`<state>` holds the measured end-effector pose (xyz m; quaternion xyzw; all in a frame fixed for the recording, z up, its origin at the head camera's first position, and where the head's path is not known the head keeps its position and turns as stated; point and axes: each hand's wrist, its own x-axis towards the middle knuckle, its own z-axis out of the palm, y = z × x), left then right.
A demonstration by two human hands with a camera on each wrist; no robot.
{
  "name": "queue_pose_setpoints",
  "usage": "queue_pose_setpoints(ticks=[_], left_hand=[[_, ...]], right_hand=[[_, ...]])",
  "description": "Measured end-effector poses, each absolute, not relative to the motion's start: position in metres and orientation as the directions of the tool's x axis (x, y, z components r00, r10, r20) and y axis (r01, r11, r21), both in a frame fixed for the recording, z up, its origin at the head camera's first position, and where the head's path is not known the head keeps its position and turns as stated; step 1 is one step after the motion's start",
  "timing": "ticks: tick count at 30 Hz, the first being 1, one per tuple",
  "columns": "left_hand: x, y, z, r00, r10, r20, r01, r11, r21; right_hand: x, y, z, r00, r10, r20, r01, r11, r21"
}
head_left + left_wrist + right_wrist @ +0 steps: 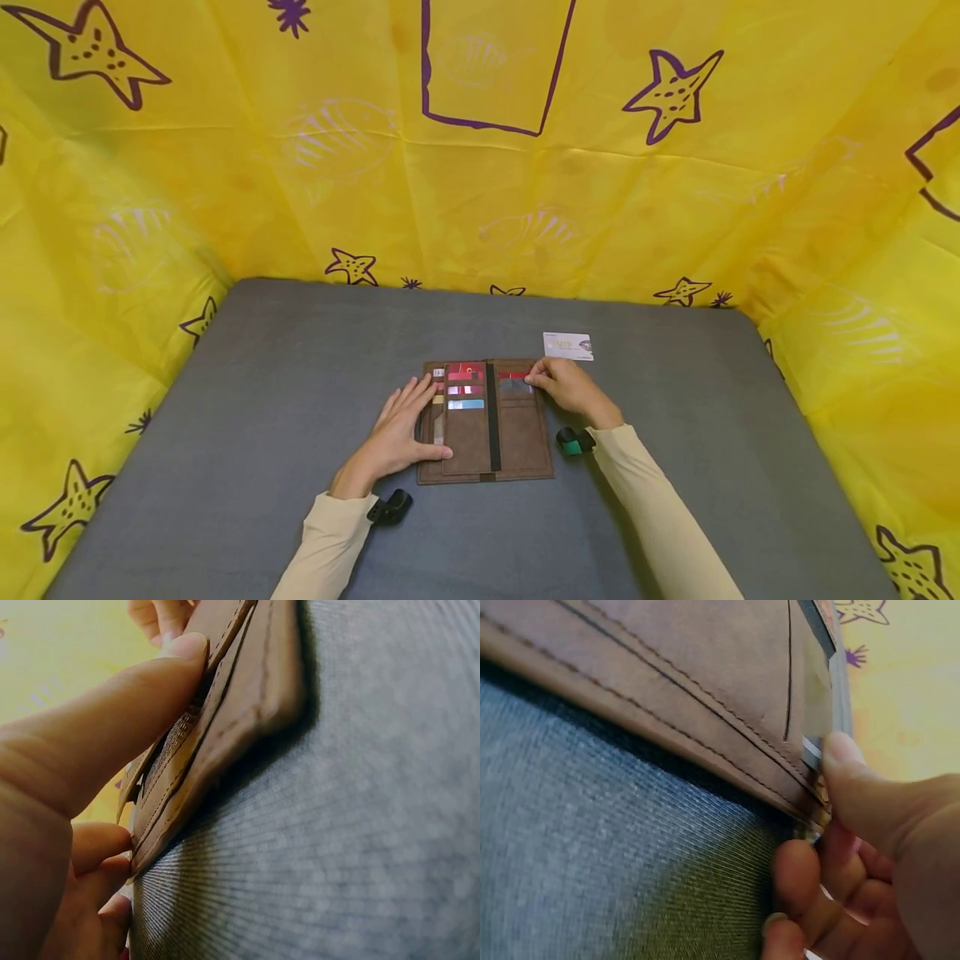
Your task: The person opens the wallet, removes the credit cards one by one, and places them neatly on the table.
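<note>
A brown leather wallet [468, 446] lies unfolded, with a dark band along its fold. My left hand [393, 433] rests on its left side, fingers spread along the outer edge. The left thumb [142, 697] presses on the inner flap in the left wrist view. Several cards, among them a red card [467, 372] and a light blue card [466, 404], sit in the left slots. At the upper right corner, my right hand [570, 387] pinches a red-topped card [514, 377] at the right panel's pocket. In the right wrist view, the thumb lies at the pocket's edge, with the other fingers curled below.
A white VIP card [567, 346] lies flat just beyond the right hand. The grey cloth-covered table [315, 358] extends around the wallet. Yellow patterned curtains [480, 183] close off the back and both sides.
</note>
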<state>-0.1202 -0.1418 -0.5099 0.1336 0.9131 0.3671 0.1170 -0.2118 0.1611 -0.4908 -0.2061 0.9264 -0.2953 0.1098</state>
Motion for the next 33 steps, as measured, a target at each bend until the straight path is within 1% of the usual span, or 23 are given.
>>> queue_pose_setpoints(ticks=[7, 12, 19, 25, 33], left_hand=[[-0.1205, -0.1421, -0.5095, -0.935, 0.334, -0.115, 0.161, 0.694, 0.702], [-0.1204, -0.1425, -0.5099, -0.936, 0.332, -0.114, 0.161, 0.695, 0.7], [-0.1201, -0.1427, -0.5097, -0.935, 0.336, -0.115, 0.162, 0.692, 0.703], [-0.1205, -0.1425, -0.5097, -0.936, 0.336, -0.108, 0.169, 0.695, 0.699], [-0.1209, -0.1423, -0.5099, -0.934, 0.339, -0.116, 0.164, 0.692, 0.703]], right_hand=[[-0.2147, 0.1571, -0.4934, -0.932, -0.359, -0.051, -0.258, 0.753, -0.605], [-0.2146, 0.1569, -0.494, -0.933, -0.356, -0.045, -0.252, 0.739, -0.625], [-0.2126, 0.1572, -0.4916, -0.939, -0.333, -0.082, -0.197, 0.721, -0.664], [-0.2118, 0.1557, -0.4889, -0.934, -0.341, -0.104, -0.191, 0.724, -0.662], [-0.2092, 0.155, -0.4868, -0.937, -0.333, -0.101, -0.186, 0.724, -0.664]])
